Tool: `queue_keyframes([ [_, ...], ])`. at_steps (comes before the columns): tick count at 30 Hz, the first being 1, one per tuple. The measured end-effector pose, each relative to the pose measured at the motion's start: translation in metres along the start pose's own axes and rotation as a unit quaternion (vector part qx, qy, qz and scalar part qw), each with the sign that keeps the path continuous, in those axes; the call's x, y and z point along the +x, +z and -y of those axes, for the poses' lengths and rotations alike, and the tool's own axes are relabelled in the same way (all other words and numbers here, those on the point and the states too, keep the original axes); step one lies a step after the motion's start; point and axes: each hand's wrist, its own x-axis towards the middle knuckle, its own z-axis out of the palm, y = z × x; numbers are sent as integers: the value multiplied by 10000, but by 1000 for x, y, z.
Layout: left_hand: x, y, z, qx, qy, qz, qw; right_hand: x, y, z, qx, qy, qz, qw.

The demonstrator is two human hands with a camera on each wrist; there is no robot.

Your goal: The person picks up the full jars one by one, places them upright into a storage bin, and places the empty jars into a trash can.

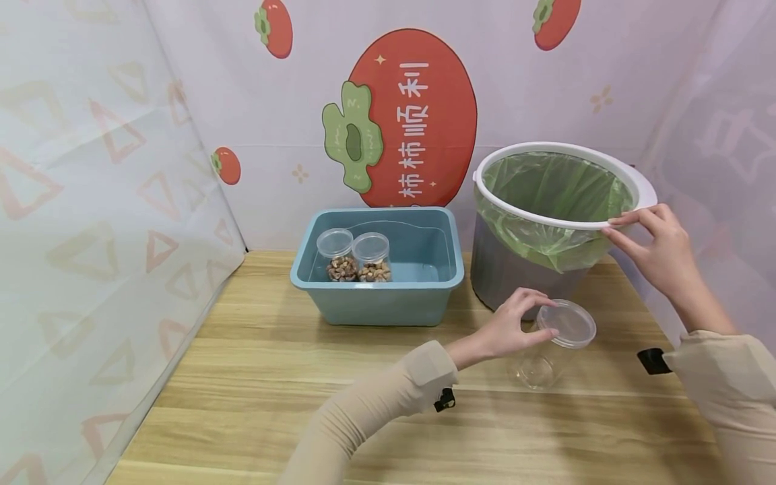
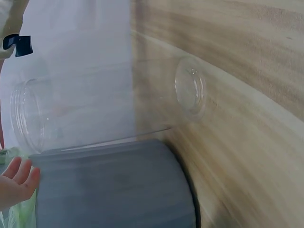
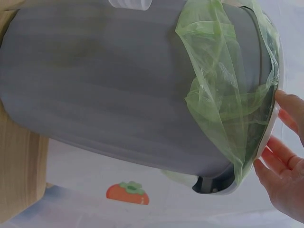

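Observation:
A clear, lidded plastic jar (image 1: 566,325) stands upright on the table in front of the grey trash bin (image 1: 515,269); nothing shows inside it. My left hand (image 1: 512,327) is at the left side of its lid, fingers and thumb spread apart. Fingertips overlap the lid's edge in the head view; whether they press on it cannot be told. In the left wrist view, fingers (image 2: 21,178) show beside the top of the jar (image 2: 95,104). My right hand (image 1: 657,249) pinches the bin's white rim, over a green bag (image 1: 545,242); the right wrist view shows its fingers (image 3: 282,154) there.
Left of the bin stands a blue plastic tub (image 1: 376,306). Inside its left half are two lidded jars, one with brown nuts (image 1: 342,268) and one with paler nuts (image 1: 374,271). A printed cloth (image 1: 273,121) hangs behind, with cloth walls on both sides.

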Motion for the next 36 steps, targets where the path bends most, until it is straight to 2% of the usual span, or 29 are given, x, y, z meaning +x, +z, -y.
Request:
queue_keyframes([
  [7,0,12,1,-69,-111,144,9998,0,0,0,19,4,10,10000],
  [12,1,20,4,-61,-144,134,9998,0,-1,-1,41,-5,-3,10000],
  [22,1,36,8,-132,-429,89,9990,-1,0,1,15,-97,-35,9999],
  [29,2,41,10,-90,-523,86,9986,-1,0,0,-6,6,2,10000],
  [36,4,44,14,-87,-387,-5,9992,-1,0,0,3,6,-34,10000],
])
